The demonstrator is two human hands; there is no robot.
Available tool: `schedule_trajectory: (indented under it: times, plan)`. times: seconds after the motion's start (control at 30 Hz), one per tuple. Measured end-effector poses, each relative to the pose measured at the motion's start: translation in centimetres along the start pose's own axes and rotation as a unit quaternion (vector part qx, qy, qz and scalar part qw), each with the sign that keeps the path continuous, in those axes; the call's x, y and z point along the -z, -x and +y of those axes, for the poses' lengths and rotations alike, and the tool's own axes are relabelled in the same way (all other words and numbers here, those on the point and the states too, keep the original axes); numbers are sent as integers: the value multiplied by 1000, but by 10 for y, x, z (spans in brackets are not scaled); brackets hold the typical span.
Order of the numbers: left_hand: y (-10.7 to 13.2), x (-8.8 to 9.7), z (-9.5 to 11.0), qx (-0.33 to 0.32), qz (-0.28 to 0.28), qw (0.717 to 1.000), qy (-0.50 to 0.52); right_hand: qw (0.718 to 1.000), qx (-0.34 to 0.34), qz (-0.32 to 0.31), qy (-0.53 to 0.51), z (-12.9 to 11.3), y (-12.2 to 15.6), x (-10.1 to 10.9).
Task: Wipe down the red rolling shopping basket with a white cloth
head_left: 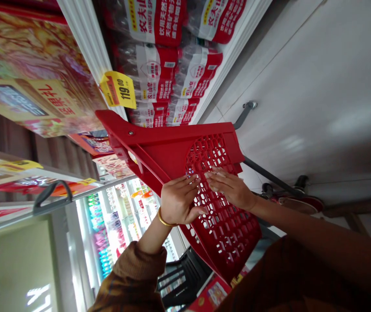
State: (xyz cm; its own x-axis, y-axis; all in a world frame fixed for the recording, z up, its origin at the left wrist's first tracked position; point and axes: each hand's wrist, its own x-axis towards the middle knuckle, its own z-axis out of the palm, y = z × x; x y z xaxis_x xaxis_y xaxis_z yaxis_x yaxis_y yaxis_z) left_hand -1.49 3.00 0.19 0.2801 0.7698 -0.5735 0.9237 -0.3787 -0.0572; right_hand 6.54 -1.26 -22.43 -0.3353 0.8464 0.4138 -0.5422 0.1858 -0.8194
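Observation:
The view is turned on its side. A red plastic shopping cart basket [159, 134] with a lattice wall fills the middle. In front of its lattice is my left hand [179, 198], with a gold bangle at the wrist. Its fingers stretch to the right and its thumb stands apart. My right hand [227, 186] faces it from the right, with straight fingers close together and pointing left. The fingertips of both hands nearly meet. Neither hand shows anything held. Whether they touch the basket, I cannot tell.
Bottled water packs [159, 73] with red labels fill a shelf above, beside a yellow price tag [118, 89]. Gift boxes [32, 73] stand at left. A black basket [183, 277] is below. Cart wheels [301, 183] rest on the tiled floor [302, 104]. Lit shelves stand further off.

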Motion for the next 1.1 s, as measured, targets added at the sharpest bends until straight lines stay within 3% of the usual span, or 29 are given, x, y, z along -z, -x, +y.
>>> schedule_trajectory:
  times: [0.17,0.33,0.43,0.67,1.1]
  plan:
    - [-3,1,4,-5,17,1000,-11,1000,24,-5,-10,5,-11,9]
    - [-6,3,13,-4,37,999,0,987,-122,108,13,30,-49,23]
    - [-8,4,18,-6,50,999,4,986,-149,74,3,39,-59,22]
    - [-8,6,20,-13,39,999,10,995,-89,39,-8,32,-45,16]
    - [-6,0,9,-16,70,997,-1,1000,7,-2,-23,4,-18,1]
